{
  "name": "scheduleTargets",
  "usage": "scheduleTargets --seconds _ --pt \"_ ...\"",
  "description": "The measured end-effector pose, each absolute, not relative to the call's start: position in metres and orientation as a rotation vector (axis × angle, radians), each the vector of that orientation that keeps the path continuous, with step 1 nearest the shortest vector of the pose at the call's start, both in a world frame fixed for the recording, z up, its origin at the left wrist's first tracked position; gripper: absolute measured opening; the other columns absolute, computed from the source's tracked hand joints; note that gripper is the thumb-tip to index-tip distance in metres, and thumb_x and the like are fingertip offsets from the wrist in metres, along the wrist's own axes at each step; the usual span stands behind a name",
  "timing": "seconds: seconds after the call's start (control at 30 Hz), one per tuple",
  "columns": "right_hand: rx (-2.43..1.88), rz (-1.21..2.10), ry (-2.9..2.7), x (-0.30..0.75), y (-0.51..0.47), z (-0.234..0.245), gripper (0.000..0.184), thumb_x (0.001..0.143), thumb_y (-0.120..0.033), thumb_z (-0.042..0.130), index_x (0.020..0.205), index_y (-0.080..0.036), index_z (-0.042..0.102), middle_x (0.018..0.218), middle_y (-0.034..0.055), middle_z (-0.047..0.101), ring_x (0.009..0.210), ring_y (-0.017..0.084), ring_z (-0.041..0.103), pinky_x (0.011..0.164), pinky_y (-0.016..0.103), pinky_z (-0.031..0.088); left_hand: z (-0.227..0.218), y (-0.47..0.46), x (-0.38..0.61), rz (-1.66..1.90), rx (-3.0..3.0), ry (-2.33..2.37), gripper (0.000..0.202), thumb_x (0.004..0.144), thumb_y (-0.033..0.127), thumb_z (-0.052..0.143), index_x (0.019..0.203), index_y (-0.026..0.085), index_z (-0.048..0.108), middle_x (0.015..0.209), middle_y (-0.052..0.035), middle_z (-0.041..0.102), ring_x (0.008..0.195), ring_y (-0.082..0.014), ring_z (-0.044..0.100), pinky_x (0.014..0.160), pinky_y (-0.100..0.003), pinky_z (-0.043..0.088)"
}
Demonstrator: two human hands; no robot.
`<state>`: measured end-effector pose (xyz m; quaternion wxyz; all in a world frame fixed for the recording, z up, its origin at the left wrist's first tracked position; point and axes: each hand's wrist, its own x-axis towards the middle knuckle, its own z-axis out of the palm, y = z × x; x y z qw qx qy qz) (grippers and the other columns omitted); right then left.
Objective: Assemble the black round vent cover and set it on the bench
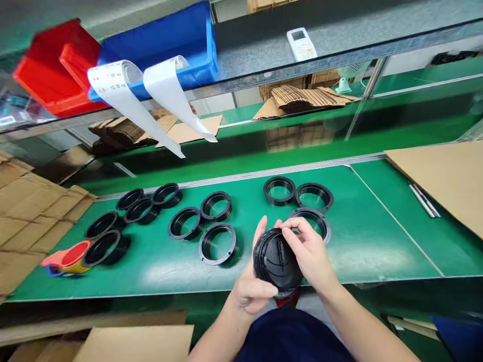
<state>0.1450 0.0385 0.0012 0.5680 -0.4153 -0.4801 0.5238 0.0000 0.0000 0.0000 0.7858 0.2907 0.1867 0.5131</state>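
Observation:
A black round plastic lid (pixel 277 264) with a raised bar on its face is held up in front of me, over the table's near edge. My left hand (pixel 249 291) is closed around its left side, thumb at the lower rim. At the top right, the bent fingers of my right hand (pixel 310 251) pinch the rim. Just beyond the hands lie three black rings, including the near ring (pixel 315 221) partly behind my right hand. Left of my hands sits another trio of rings with a flanged ring (pixel 218 245) closest.
More black rings (pixel 140 210) and coloured cups (pixel 73 255) stand at the left of the green table (pixel 158 274). Flat cardboard (pixel 441 176) lies right. Label rolls (pixel 166 80) hang from the shelf beside a blue bin (pixel 162 40), red bin (pixel 56 70) and remote control (pixel 302 44).

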Motion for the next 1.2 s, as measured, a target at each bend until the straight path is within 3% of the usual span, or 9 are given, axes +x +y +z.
scheduleTargets --seconds 0.17,0.3,0.4,0.53,0.63,0.73,0.83,1.03,1.2 --pt "-0.954 1.3 -1.02 0.147 0.04 -0.006 0.025 0.098 -0.047 0.062 0.099 -0.022 0.064 0.107 0.0044 0.066 0.101 0.022 0.061 0.087 0.03 0.048 -0.002 -0.002 0.004 1.102 0.694 0.466 0.128 0.059 0.03 0.091 0.156 0.041 0.008 0.162 -0.0057 0.026 0.147 -0.0359 0.025 0.12 -0.052 0.022" --pt "-0.963 1.298 -1.1 0.146 0.037 -0.007 0.024 0.1 -0.046 0.059 0.1 -0.022 0.063 0.1 0.0028 0.063 0.093 0.02 0.06 0.08 0.029 0.047 -0.005 -0.001 0.005 1.073 0.748 0.429 0.133 0.056 0.04 0.096 0.156 0.038 0.008 0.159 -0.0101 0.03 0.145 -0.0367 0.03 0.117 -0.051 0.029" --pt "-1.023 1.111 -1.226 0.149 0.035 -0.004 0.019 0.101 -0.041 0.055 0.105 -0.023 0.061 0.105 0.0037 0.061 0.095 0.021 0.057 0.084 0.031 0.045 -0.007 0.0 0.003 1.082 0.814 0.453 0.125 0.06 0.037 0.094 0.155 0.038 0.012 0.159 -0.012 0.03 0.142 -0.0375 0.034 0.114 -0.052 0.033" --pt "-1.071 0.816 -1.481 0.154 0.031 0.006 0.015 0.1 -0.032 0.055 0.089 -0.022 0.057 0.09 0.002 0.056 0.088 0.02 0.052 0.081 0.031 0.041 -0.01 0.005 -0.003 1.216 1.2 0.557 0.111 0.066 0.03 0.089 0.151 0.041 0.019 0.164 -0.0104 0.011 0.145 -0.0382 0.029 0.116 -0.055 0.031" --pt "-0.959 1.056 -1.613 0.155 0.029 0.013 0.013 0.098 -0.028 0.053 0.087 -0.021 0.054 0.082 -0.0006 0.05 0.076 0.017 0.048 0.07 0.028 0.04 -0.012 0.009 -0.006 1.215 1.578 0.665 0.109 0.064 0.019 0.085 0.15 0.039 0.021 0.164 -0.0108 0.004 0.149 -0.0403 0.015 0.119 -0.061 0.021" --pt "-0.945 1.217 -1.461 0.15 0.027 0.015 0.006 0.095 -0.025 0.054 0.09 -0.021 0.056 0.086 -0.0006 0.052 0.077 0.016 0.049 0.069 0.026 0.04 -0.013 0.009 -0.002 1.256 1.795 0.773 0.104 0.064 0.01 0.079 0.148 0.036 0.023 0.164 -0.0126 0.003 0.15 -0.0413 0.006 0.117 -0.066 0.02" --pt "-0.93 1.402 -1.249 0.145 0.026 0.014 0.006 0.091 -0.026 0.061 0.093 -0.02 0.061 0.086 -0.0003 0.058 0.077 0.015 0.05 0.07 0.025 0.042 -0.015 0.007 0.005 1.36 1.935 0.878 0.098 0.065 0.005 0.075 0.146 0.031 0.026 0.163 -0.0161 0.002 0.15 -0.0416 0.007 0.115 -0.067 0.025" --pt "-0.862 1.58 -1.198 0.147 0.023 0.017 0.011 0.089 -0.029 0.063 0.09 -0.019 0.06 0.084 0.0004 0.06 0.076 0.016 0.051 0.07 0.026 0.042 -0.02 0.004 0.008 1.473 2.131 0.853 0.089 0.067 -0.002 0.071 0.142 0.029 0.033 0.162 -0.0195 0.0 0.148 -0.0378 0.022 0.111 -0.055 0.04" --pt "-0.814 1.455 -1.401 0.152 0.019 0.021 0.008 0.093 -0.025 0.055 0.087 -0.02 0.058 0.084 -0.0002 0.055 0.079 0.016 0.049 0.075 0.027 0.041 -0.022 0.003 0.002 1.493 2.239 0.749 0.096 0.061 -0.011 0.074 0.139 0.032 0.039 0.163 -0.0195 0.002 0.149 -0.0438 0.008 0.107 -0.059 0.043"
